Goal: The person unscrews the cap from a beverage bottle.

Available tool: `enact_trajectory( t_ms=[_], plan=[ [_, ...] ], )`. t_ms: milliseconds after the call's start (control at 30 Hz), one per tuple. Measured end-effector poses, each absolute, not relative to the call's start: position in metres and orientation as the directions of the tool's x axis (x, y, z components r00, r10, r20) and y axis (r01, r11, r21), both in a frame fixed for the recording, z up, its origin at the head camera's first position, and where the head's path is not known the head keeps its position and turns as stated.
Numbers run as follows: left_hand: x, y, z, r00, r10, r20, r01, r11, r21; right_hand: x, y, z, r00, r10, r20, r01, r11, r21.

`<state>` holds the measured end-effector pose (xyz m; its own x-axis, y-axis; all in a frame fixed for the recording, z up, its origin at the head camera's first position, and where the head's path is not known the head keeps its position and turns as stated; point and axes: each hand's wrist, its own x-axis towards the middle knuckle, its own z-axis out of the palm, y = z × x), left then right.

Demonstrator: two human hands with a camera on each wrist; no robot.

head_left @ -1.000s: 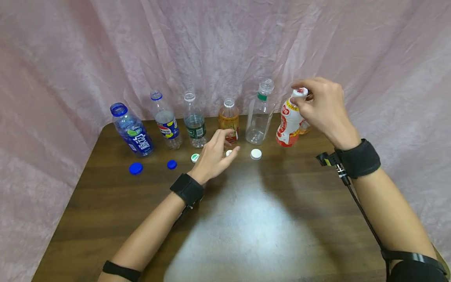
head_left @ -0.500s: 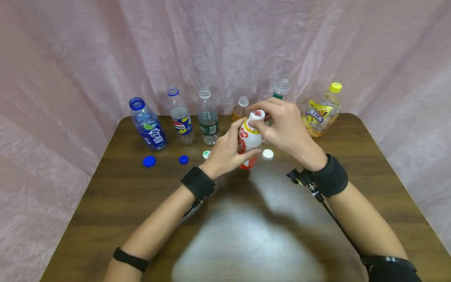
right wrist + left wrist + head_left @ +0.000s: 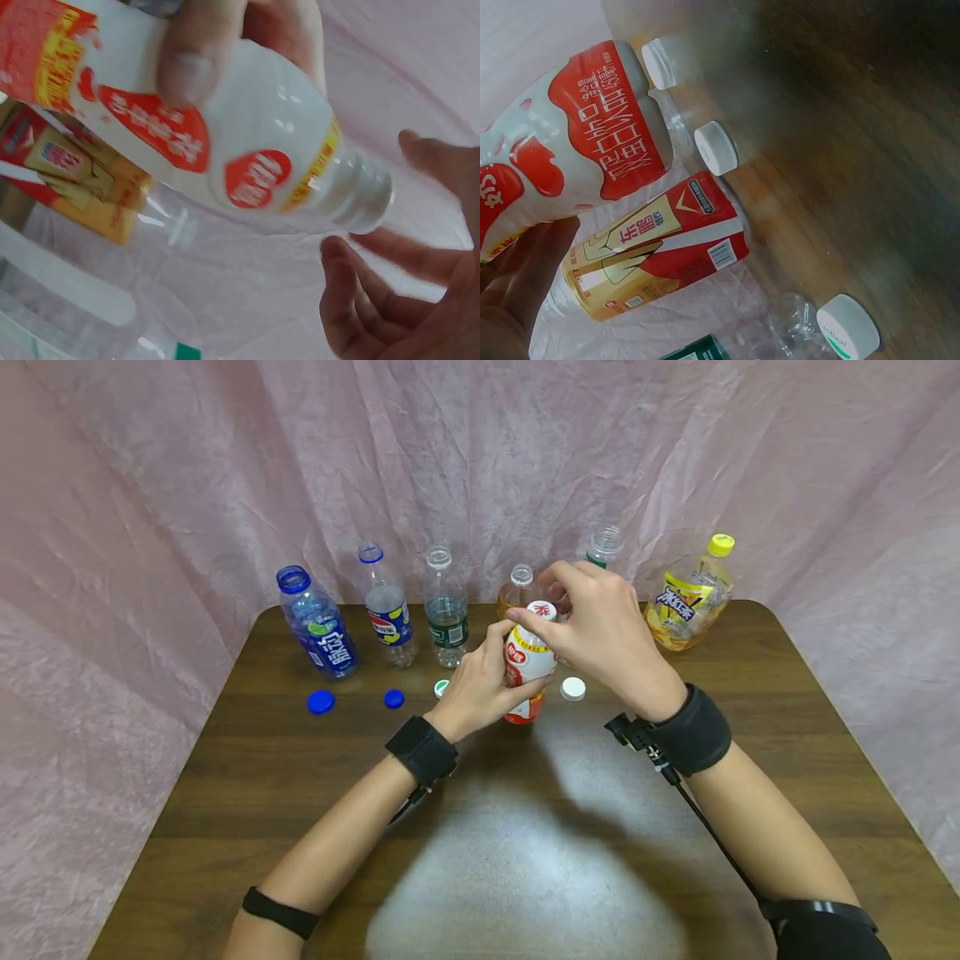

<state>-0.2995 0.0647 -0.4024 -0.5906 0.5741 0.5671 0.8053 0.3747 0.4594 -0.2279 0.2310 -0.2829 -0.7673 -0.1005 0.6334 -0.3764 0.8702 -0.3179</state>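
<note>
My left hand grips a white and red yogurt drink bottle round its body, thumb to the front, holding it tilted over the table. At the bottle's top, my right hand has its fingers spread around the white cap. In the right wrist view the right thumb stands apart from the cap, and a finger lies close under it; whether it touches is unclear. Behind the yogurt bottle stands an uncapped amber-labelled bottle, partly hidden.
Uncapped bottles line the table's back: a dark blue one, a cola bottle, a green-labelled one and a tall clear one. A yellow-capped tea bottle stands right. Loose caps, including a blue cap and white cap, lie in front.
The yogurt bottle has moved from the right side to the middle, carried by the right hand at its cap. My left hand has taken hold of its body; the right fingers have since spread off the cap.
</note>
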Motion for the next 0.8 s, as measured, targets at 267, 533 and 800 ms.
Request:
enact_trajectory(
  t_ms=[267,533,800],
  plan=[
    [-0.2992,0.0684,-0.4029,-0.591,0.563,0.578,0.807,0.395,0.439,-0.228,0.23,-0.2806,-0.786,-0.137,0.603,-0.347,0.905,-0.246],
    [-0.2999,0.0678,-0.4057,-0.568,0.574,0.59,0.823,0.403,0.4,-0.2282,0.2326,-0.2852,-0.77,-0.228,0.596,-0.441,0.865,-0.239],
    [-0.3012,0.0677,-0.4089,-0.563,0.591,0.578,0.826,0.389,0.407,-0.2275,0.2397,-0.2889,-0.765,-0.295,0.572,-0.513,0.817,-0.264]
  ],
)
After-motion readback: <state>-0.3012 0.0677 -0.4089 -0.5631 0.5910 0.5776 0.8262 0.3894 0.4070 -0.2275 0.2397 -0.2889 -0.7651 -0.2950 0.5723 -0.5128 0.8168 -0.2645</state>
